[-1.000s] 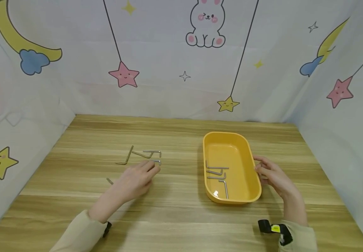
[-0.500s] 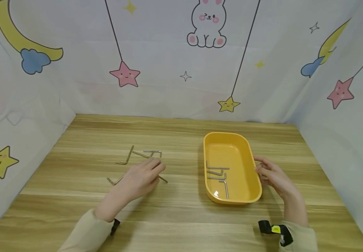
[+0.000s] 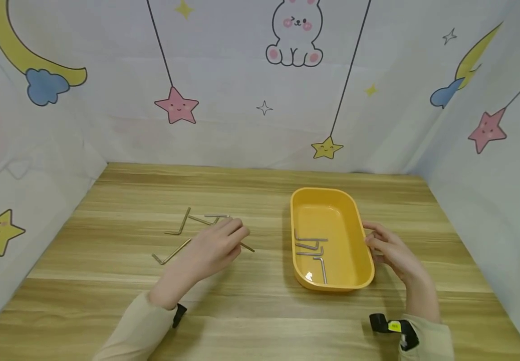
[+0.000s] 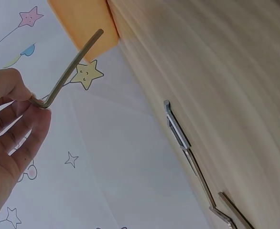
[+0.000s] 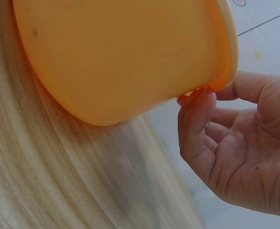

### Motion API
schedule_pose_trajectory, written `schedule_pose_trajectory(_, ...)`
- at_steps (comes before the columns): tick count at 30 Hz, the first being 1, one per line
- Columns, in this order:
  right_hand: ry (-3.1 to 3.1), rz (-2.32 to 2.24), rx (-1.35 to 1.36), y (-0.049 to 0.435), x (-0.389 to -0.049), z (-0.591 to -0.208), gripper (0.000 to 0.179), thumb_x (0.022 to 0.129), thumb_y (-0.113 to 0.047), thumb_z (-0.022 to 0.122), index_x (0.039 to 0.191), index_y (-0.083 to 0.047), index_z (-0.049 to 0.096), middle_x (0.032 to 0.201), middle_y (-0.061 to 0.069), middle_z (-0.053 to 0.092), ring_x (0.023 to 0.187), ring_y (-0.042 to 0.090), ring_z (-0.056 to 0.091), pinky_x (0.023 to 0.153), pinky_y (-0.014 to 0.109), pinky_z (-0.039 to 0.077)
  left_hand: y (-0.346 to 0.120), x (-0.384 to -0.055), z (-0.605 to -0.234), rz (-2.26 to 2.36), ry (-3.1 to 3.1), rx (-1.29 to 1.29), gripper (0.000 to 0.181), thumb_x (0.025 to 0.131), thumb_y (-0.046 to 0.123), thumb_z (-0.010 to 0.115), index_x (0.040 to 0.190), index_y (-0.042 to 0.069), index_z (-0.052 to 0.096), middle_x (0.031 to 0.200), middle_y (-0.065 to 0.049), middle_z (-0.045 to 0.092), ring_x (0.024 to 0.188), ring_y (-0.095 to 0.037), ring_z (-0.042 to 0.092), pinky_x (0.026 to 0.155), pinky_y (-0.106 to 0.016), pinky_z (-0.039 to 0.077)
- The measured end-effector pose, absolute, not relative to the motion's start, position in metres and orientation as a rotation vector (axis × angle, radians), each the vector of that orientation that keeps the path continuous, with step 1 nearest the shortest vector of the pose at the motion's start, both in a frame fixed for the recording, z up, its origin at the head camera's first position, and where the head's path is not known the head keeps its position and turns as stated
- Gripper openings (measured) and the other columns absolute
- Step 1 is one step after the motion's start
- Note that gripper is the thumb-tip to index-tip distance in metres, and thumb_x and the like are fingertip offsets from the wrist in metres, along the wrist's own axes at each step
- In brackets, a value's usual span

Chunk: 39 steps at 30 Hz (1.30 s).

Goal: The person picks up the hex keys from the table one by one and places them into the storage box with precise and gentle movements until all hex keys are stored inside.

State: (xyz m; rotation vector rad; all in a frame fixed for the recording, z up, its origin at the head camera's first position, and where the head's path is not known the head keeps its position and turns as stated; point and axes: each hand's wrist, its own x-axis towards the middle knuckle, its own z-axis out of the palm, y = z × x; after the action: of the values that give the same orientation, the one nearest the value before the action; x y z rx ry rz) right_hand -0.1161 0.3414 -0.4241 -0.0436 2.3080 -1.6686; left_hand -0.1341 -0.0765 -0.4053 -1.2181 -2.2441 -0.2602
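In the left wrist view, my left hand [image 4: 11, 124] pinches a bronze-coloured hex key [image 4: 66, 76] by its short arm, and the long arm sticks out past the fingers. The head view has this hand over the wooden table, left of the yellow tray [image 3: 327, 218]. My right hand [image 3: 395, 255] holds the tray's right side, its fingers at the rim as the right wrist view shows. Several silver hex keys [image 3: 323, 271] lie inside the tray near its left wall. Beyond my left hand lies a silver hex key [image 3: 216, 215], partly hidden by the fingers.
Several bronze hex keys are spread on the table [image 3: 260, 311] at left: one hex key [image 3: 173, 253] beside my left wrist, another hex key [image 3: 184, 220] farther back. White printed cloth [image 3: 242, 135] walls the table's back and sides.
My left hand has moved right and slightly away with the hex key, uncovering a bronze one on the table behind it. My right hand and the tray stay in place.
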Motion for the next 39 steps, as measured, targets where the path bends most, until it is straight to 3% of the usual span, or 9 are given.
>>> schedule_pose_trajectory(3, 2.309, -1.663, -0.037, 0.342, -0.117, -0.424, 0.058, 0.101, -0.020, 0.045, 0.149, 0.001, 0.021, 0.093, -0.002, 0.055, 0.077, 0.008, 0.061, 0.072, 0.031, 0.056, -0.071, -0.136, -0.403, -0.263, -2.216, -1.216, 0.027, 0.072, -0.002, 0.070, 0.091, 0.010, 0.055, 0.082, 0.000, 0.050, 0.068, -0.014, 0.043, 0.060, -0.023, 0.043)
schedule_pose_trajectory(13, 2.300, -1.670, -0.045, 0.344, -0.116, -0.423, 0.058, 0.101, -0.020, 0.045, 0.149, 0.002, 0.020, 0.092, -0.004, 0.056, 0.077, 0.008, 0.063, 0.073, 0.030, 0.056, -0.054, -0.142, -0.396, -0.322, -2.149, -1.212, 0.025, 0.072, -0.004, 0.066, 0.091, 0.010, 0.056, 0.081, 0.000, 0.050, 0.067, -0.013, 0.043, 0.053, -0.020, 0.036)
schedule_pose_trajectory(39, 2.307, -1.668, -0.043, 0.343, -0.116, -0.426, 0.057, 0.101, -0.020, 0.046, 0.149, 0.001, 0.023, 0.091, -0.004, 0.056, 0.077, 0.008, 0.060, 0.071, 0.030, 0.056, -0.007, -0.152, -0.370, -0.419, -2.059, -1.188, 0.023, 0.075, -0.003, 0.059, 0.094, 0.010, 0.062, 0.086, 0.000, 0.058, 0.073, -0.012, 0.053, 0.053, -0.017, 0.042)
